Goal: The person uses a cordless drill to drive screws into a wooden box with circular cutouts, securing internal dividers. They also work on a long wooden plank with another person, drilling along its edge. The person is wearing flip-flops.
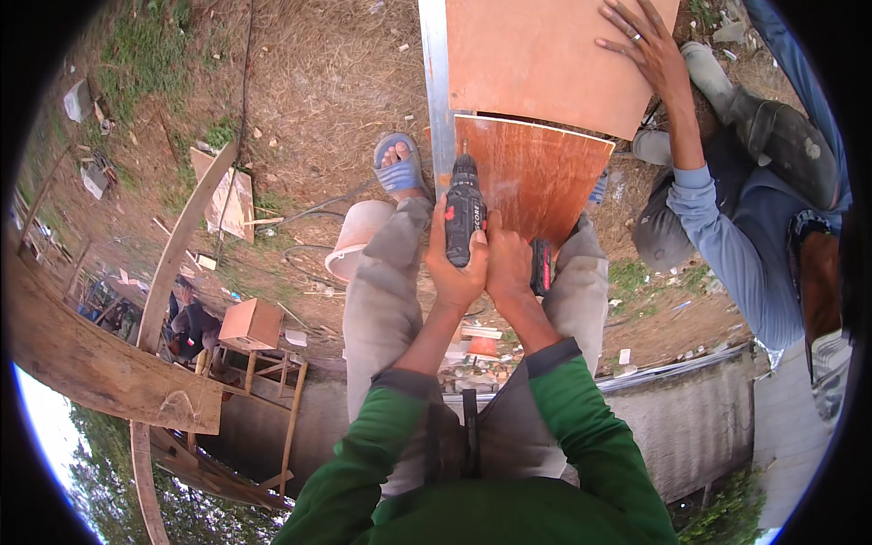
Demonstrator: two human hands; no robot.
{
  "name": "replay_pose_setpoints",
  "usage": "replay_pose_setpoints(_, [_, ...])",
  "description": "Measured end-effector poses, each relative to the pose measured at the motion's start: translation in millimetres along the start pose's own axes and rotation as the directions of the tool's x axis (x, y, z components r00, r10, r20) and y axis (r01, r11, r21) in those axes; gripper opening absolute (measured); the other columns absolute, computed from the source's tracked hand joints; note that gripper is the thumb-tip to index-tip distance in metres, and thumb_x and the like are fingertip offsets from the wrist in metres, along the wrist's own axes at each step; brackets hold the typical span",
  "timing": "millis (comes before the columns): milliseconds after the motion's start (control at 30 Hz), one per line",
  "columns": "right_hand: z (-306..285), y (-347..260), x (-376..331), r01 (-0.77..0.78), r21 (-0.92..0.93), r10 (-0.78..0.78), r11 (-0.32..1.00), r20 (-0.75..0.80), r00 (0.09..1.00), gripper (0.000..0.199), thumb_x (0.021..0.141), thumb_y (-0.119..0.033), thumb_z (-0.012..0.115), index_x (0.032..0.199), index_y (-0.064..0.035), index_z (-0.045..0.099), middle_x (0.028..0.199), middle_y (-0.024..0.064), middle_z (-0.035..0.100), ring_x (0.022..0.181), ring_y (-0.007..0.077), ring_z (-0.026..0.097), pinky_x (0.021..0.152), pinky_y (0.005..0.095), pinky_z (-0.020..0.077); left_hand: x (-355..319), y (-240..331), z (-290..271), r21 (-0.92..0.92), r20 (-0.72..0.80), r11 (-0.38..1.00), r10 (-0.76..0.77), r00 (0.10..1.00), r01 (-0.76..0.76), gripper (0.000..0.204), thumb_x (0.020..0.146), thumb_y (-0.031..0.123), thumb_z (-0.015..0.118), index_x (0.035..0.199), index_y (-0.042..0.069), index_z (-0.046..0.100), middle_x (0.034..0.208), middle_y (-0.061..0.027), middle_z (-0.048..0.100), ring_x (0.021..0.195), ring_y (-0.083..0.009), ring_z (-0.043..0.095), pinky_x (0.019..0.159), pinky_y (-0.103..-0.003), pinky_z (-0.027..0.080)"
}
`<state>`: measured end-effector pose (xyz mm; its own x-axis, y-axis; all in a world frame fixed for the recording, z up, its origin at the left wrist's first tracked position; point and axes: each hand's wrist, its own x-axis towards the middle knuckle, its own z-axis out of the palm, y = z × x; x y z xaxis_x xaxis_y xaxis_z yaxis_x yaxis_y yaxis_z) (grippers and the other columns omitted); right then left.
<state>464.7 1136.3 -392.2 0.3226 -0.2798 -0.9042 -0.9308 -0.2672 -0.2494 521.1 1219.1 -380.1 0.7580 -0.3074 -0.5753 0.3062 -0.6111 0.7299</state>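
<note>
Drill (464,213) tip seemingly hidden behind plywood (536,177)

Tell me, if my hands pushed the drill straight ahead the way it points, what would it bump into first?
Probably the metal strip at the plywood board's edge; both hands aim the drill there, though depth is unclear.

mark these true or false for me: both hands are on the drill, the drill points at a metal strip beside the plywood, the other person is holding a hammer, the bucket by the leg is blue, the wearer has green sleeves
1. Both hands are on the drill: true. The left hand and the right hand both grip the black cordless drill.
2. The drill points at a metal strip beside the plywood: true. Its tip meets the metal strip along the plywood sheet.
3. The other person is holding a hammer: false. The co-worker's hand lies flat and empty on the upper board.
4. The bucket by the leg is blue: false. The bucket is pale pinkish.
5. The wearer has green sleeves: true.
</note>
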Motion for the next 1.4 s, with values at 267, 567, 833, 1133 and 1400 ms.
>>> replay_pose_setpoints(267, [5,-3,0,-0.015,0.052,0.016,0.999,-0.023,1.000,0.032,0.100,-0.028,0.069,0.117,-0.0026,0.060,0.091,0.0245,0.076,0.088,0.0466,0.077,0.078,0.0564,0.0616,5,-3,-4,-0.036,0.046,0.998,-0.052,0.998,0.053,0.075,0.093,0.014,0.073,0.159,-0.006,0.045,0.126,-0.0218,0.073,0.110,-0.0248,0.074,0.098,-0.038,0.057])
replay_pose_setpoints(567, [4,-8,0,-0.001,0.122,0.009,0.993,-0.066,0.998,0.030,0.101,-0.022,0.064,0.122,-0.0029,0.057,0.086,0.0273,0.073,0.088,0.0508,0.073,0.078,0.0611,0.0567,14,6,-6,-0.034,0.063,0.997,-0.069,0.996,0.072,0.076,0.091,0.011,0.075,0.159,-0.004,0.046,0.115,-0.0205,0.078,0.102,-0.0267,0.079,0.092,-0.038,0.061])
replay_pose_setpoints(833, [3,-12,1,-0.046,0.096,0.051,0.994,-0.044,0.998,0.030,0.102,-0.022,0.063,0.125,-0.0036,0.057,0.088,0.0268,0.074,0.091,0.0508,0.073,0.079,0.0612,0.0567,16,6,-8,-0.046,0.103,0.996,-0.077,0.992,0.082,0.069,0.095,0.003,0.068,0.159,-0.005,0.045,0.123,-0.0169,0.074,0.105,-0.0201,0.075,0.094,-0.034,0.059])
replay_pose_setpoints(1133, [1,-12,2,-0.056,0.101,0.058,0.993,-0.020,0.998,0.032,0.104,-0.024,0.062,0.128,-0.0028,0.059,0.090,0.0279,0.074,0.092,0.0517,0.073,0.079,0.0614,0.0564,17,7,-9,-0.051,0.096,0.996,-0.066,0.993,0.071,0.069,0.095,0.003,0.067,0.160,-0.005,0.044,0.124,-0.0168,0.073,0.105,-0.0204,0.074,0.095,-0.034,0.058])
replay_pose_setpoints(1400, [-1,-14,10,-0.073,0.097,0.073,0.993,0.003,0.997,0.030,0.104,-0.025,0.062,0.124,-0.0025,0.060,0.092,0.0292,0.074,0.094,0.0519,0.073,0.080,0.0618,0.0564,23,1,-7,-0.017,0.083,0.998,-0.059,0.995,0.061,0.068,0.096,0.005,0.068,0.159,-0.005,0.045,0.120,-0.0162,0.074,0.105,-0.0201,0.074,0.094,-0.034,0.058])
